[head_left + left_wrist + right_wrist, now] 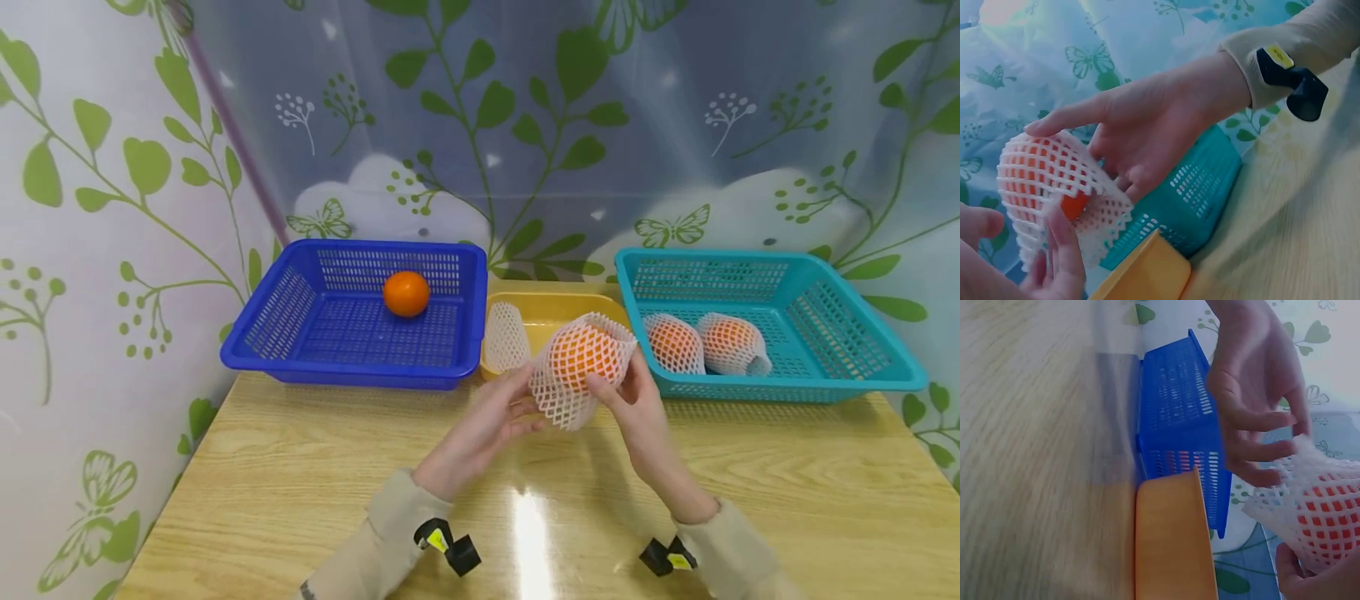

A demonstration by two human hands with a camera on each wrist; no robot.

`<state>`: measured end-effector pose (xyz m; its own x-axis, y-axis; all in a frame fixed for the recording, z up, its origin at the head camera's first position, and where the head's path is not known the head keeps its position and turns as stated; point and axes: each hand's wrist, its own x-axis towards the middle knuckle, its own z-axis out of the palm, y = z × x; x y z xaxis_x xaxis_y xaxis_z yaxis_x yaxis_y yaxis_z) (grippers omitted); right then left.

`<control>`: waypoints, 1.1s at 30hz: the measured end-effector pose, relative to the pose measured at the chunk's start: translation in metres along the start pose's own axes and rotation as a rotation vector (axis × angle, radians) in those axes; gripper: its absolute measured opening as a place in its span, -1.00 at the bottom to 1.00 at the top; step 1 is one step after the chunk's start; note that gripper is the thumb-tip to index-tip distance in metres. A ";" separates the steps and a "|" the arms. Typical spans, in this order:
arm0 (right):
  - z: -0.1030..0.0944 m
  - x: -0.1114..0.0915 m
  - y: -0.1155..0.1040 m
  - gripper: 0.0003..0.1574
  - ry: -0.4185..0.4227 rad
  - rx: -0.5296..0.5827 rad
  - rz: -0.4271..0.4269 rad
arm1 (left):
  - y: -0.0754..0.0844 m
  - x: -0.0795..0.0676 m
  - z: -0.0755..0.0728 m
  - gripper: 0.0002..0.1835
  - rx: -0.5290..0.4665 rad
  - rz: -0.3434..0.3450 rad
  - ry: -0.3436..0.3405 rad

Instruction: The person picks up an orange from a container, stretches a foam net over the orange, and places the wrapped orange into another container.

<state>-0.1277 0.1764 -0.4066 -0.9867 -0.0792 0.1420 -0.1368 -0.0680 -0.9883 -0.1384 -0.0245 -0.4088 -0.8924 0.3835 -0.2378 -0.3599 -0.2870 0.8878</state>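
An orange [585, 357] in a white foam net sleeve [566, 404] is held up between the two hands over the table's middle. My right hand [639, 408] grips the wrapped fruit from the right, its thumb across the front. At the net's loose left end, my left hand [491, 429] pinches the edge with thumb and fingertips, the other fingers spread below. In the left wrist view, bare peel [1074, 205] shows through the net's opening. The right wrist view shows the left hand's fingers [1266, 450] right at the net's rim.
A blue basket [360, 375] at the left holds one bare orange [407, 294]. Behind the hands is a yellow tray [547, 308] with an empty foam net [507, 337]. The teal basket [795, 386] at the right holds two netted oranges [731, 343]. A patterned curtain stands behind.
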 end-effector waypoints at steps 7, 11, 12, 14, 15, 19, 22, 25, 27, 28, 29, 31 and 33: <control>-0.005 -0.001 -0.004 -0.20 -0.072 -0.061 0.062 | 0.006 0.000 -0.001 -0.36 0.300 0.261 0.078; 0.000 -0.004 0.001 -0.25 -0.195 -0.178 0.046 | 0.002 0.000 0.002 -0.15 0.434 0.388 -0.068; 0.002 -0.005 0.003 -0.26 -0.222 -0.199 0.033 | 0.000 0.000 0.002 -0.15 0.438 0.406 -0.090; 0.006 -0.007 0.006 -0.21 -0.268 -0.224 0.016 | -0.004 0.000 0.004 -0.25 0.435 0.431 -0.089; 0.009 -0.008 0.008 -0.17 -0.289 -0.225 0.012 | -0.006 0.000 0.005 -0.35 0.437 0.447 -0.069; 0.016 -0.011 0.012 0.02 -0.300 -0.189 0.040 | -0.011 0.001 0.009 -0.60 0.417 0.521 0.009; 0.020 -0.013 0.013 0.05 -0.267 -0.186 0.051 | -0.014 0.000 0.012 -0.64 0.405 0.559 0.032; 0.023 -0.015 0.013 0.05 -0.231 -0.195 0.069 | -0.015 0.000 0.015 -0.62 0.403 0.571 0.047; 0.024 -0.015 0.014 0.07 -0.212 -0.203 0.091 | -0.016 0.000 0.015 -0.60 0.417 0.565 0.055; 0.025 -0.016 0.014 0.08 -0.204 -0.202 0.106 | -0.017 -0.001 0.016 -0.60 0.425 0.557 0.058; 0.025 -0.016 0.014 0.09 -0.198 -0.200 0.121 | -0.017 -0.001 0.016 -0.61 0.435 0.549 0.058; 0.023 -0.015 0.014 0.11 -0.184 -0.207 0.140 | -0.017 0.000 0.015 -0.61 0.453 0.531 0.038; 0.021 -0.014 0.013 0.09 -0.177 -0.207 0.139 | -0.016 0.000 0.014 -0.59 0.468 0.510 -0.001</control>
<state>-0.1135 0.1561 -0.4204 -0.9690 -0.2472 -0.0061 -0.0342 0.1585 -0.9868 -0.1289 -0.0082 -0.4173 -0.9187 0.3018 0.2547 0.2601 -0.0228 0.9653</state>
